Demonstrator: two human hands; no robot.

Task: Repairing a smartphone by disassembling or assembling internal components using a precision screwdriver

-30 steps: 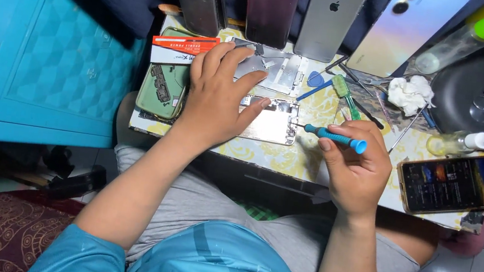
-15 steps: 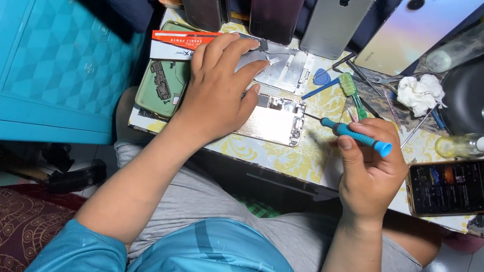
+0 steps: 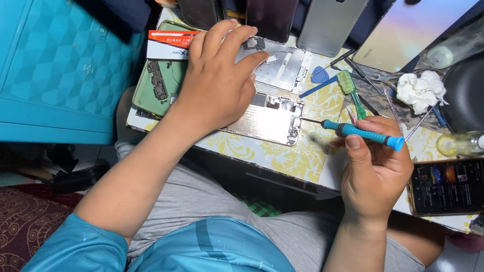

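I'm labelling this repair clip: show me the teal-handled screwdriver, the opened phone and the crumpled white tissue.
Teal-handled screwdriver (image 3: 364,133), head view, on the middle of its handle.
Opened silver phone (image 3: 268,118), head view, on its exposed inside.
Crumpled white tissue (image 3: 421,89), head view, on its centre.

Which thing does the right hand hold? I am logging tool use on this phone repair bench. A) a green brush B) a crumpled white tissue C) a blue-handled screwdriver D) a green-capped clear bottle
C: the right hand grips the blue-handled screwdriver, its thin metal tip pointing at the opened silver phone under the left hand.
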